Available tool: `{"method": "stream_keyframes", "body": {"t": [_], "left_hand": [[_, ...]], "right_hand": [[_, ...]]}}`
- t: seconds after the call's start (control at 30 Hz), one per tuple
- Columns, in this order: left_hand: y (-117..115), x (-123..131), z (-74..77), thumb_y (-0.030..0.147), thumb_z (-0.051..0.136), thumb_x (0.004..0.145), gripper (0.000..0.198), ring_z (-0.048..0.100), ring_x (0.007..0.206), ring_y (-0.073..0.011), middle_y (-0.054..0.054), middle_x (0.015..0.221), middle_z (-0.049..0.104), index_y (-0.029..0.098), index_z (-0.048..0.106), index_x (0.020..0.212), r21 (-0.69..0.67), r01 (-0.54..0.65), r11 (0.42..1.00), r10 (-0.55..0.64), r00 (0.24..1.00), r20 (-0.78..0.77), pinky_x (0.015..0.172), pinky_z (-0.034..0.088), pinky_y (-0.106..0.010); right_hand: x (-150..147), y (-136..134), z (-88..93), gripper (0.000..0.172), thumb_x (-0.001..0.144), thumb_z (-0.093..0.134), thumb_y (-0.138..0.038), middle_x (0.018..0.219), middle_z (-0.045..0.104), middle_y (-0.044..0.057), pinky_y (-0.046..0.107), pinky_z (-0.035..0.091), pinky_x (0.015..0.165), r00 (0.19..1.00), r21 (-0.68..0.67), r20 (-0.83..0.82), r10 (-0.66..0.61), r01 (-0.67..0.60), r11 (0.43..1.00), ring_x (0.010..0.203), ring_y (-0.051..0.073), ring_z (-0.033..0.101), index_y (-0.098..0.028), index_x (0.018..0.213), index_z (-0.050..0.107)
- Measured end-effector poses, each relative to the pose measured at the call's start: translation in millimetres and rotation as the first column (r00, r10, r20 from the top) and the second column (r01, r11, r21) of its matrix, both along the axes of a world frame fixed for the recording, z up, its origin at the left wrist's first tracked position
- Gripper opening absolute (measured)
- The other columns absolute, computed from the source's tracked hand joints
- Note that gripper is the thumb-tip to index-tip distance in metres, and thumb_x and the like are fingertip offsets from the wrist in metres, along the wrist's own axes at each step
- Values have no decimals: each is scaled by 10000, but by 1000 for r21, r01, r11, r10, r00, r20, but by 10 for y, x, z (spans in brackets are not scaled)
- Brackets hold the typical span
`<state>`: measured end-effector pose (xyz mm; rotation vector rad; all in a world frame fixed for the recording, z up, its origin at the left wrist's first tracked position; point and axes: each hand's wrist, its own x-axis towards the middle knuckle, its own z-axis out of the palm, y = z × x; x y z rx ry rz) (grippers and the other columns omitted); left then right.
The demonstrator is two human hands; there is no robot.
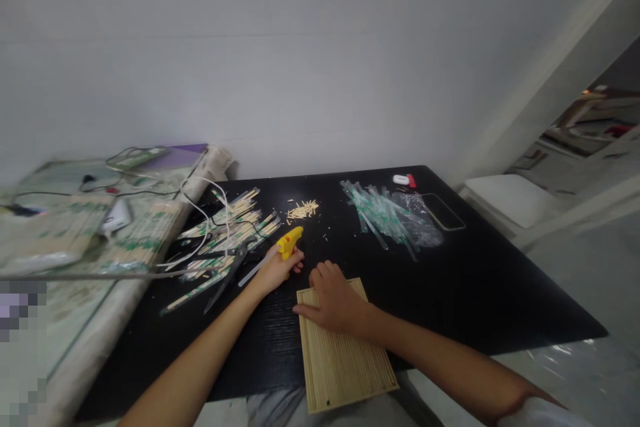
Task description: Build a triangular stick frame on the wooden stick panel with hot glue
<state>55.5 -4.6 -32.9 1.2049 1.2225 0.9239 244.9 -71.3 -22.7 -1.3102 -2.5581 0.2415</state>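
Observation:
My left hand [281,271] is closed round the handle of a yellow glue gun [290,242], with a pale glue stick [253,271] running out of its back. My right hand [334,299] lies on a flat panel of wooden sticks [345,367] set side by side, its thumb spread out and its fingertips over the far edge. The near end of the panel sticks out past the table's front edge. Beside my left wrist are black-handled scissors [233,270], lying on wrapped chopsticks [245,230].
Short cut stick pieces [303,210] are heaped on the black table [450,293]. Empty plastic wrappers [383,213] lie farther right, near a clear-edged phone case [443,211] and a white earbud case [401,179]. A white cable [207,217] loops at left. Chopstick bundles [143,233] fill the side table.

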Motion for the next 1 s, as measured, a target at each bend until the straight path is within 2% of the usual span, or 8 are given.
{"method": "stream_keyframes", "body": {"t": [0.13,0.27,0.37,0.47,0.63,0.83,0.9,1.0], "left_hand": [[-3,-4,21,390,829,701,293,675,588,-162,-37,745,718,182,650,803,-3,-1,1000,1,999,36,588,540,-271],[3,3,40,416,859,670,350,682,581,-156,-36,750,727,176,641,803,-17,-28,999,29,995,98,582,562,-266],[14,8,56,462,885,640,421,695,597,-160,-44,763,728,165,631,800,-36,-59,998,64,985,158,592,587,-276],[24,8,79,557,871,653,487,685,571,-162,-57,732,709,146,643,781,-56,-89,994,99,973,211,563,594,-283],[28,-8,121,689,783,718,566,682,558,-168,-53,696,690,149,642,815,-78,-166,983,181,947,265,487,570,-262],[11,-27,143,470,922,609,497,704,612,-163,-4,702,675,171,581,811,-35,-234,972,235,934,269,492,572,-230],[15,-33,145,398,945,561,497,697,615,-150,15,699,669,178,570,802,-11,-261,965,254,930,265,497,569,-216],[30,-43,152,382,940,553,481,684,616,-135,21,727,668,179,578,797,18,-303,953,288,921,262,501,571,-213]], "right_hand": [[8,5,115,553,915,627,-685,998,685,148,441,463,893,1000,-75,4,-2,3,997,948,324,624,-138,995,633],[117,191,265,594,868,649,-735,798,678,66,335,410,672,996,-337,-10,-92,83,938,699,253,626,-175,1060,614],[308,475,357,469,859,682,-674,711,613,5,288,337,619,964,-471,-186,-191,83,878,666,194,569,-212,865,600],[558,740,408,543,938,507,-682,665,545,-8,288,345,640,832,-498,-449,-327,71,864,658,160,505,-205,680,534],[845,827,355,551,829,606,-729,720,593,-8,289,389,655,588,-666,-596,-547,18,746,677,161,511,-181,787,642],[836,779,159,585,670,743,-763,618,552,-35,279,357,595,383,-708,-638,-668,48,705,601,143,480,-201,674,578],[823,800,134,596,631,781,-759,619,568,-32,281,369,606,332,-699,-662,-672,49,713,605,142,490,-203,662,570],[819,816,122,599,643,773,-767,595,540,-37,283,351,594,352,-692,-671,-653,20,722,584,135,463,-210,634,554]]}}
